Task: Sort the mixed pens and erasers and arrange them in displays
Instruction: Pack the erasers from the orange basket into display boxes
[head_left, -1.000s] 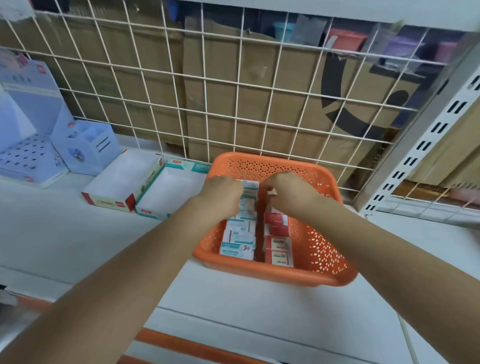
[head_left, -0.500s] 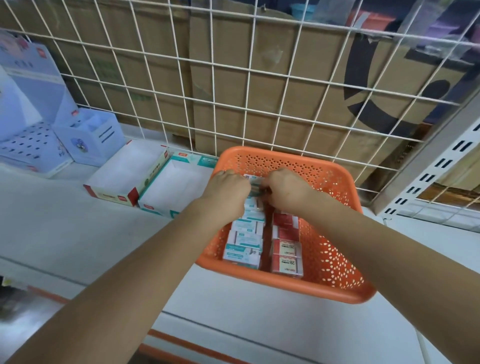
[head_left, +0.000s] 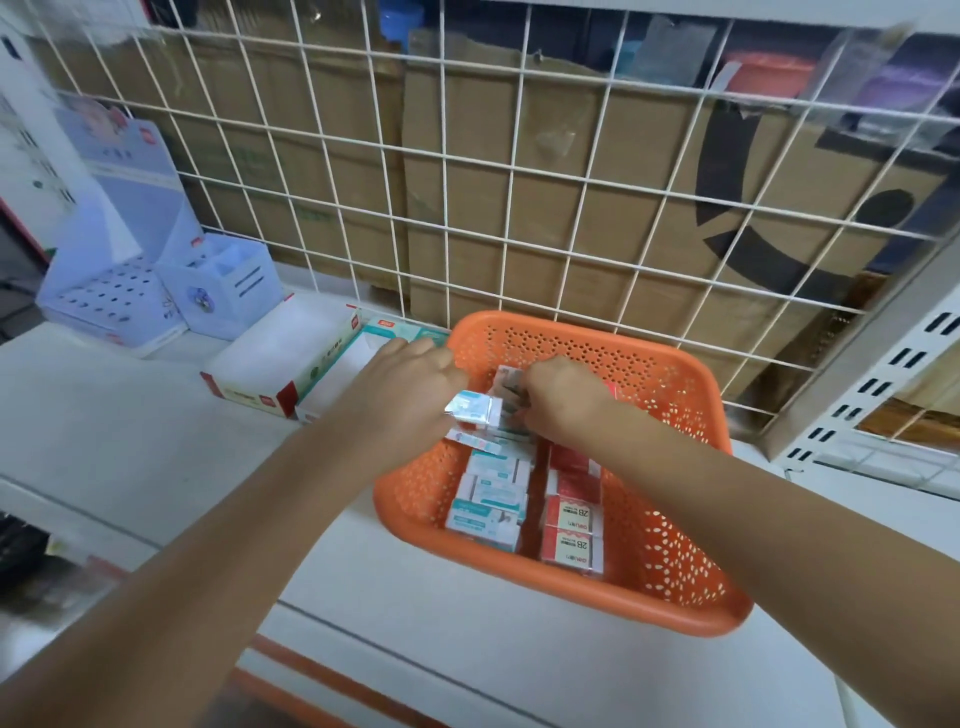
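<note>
The left hand (head_left: 410, 387) grips a teal eraser (head_left: 470, 410) just above the left rim of the orange basket (head_left: 670, 525) on the shelf (head_left: 130, 415). The right hand (head_left: 563, 397) dips among the erasers (head_left: 488, 499) inside, fingers hidden, so I cannot tell its hold.

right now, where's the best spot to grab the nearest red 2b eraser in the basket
Come from above and pinch the nearest red 2B eraser across its left and right ends. It lies flat, label up; the next red eraser butts its far side and the orange basket wall rises close in front, but a gap on the left and bare basket floor on the right leave finger room.
</note>
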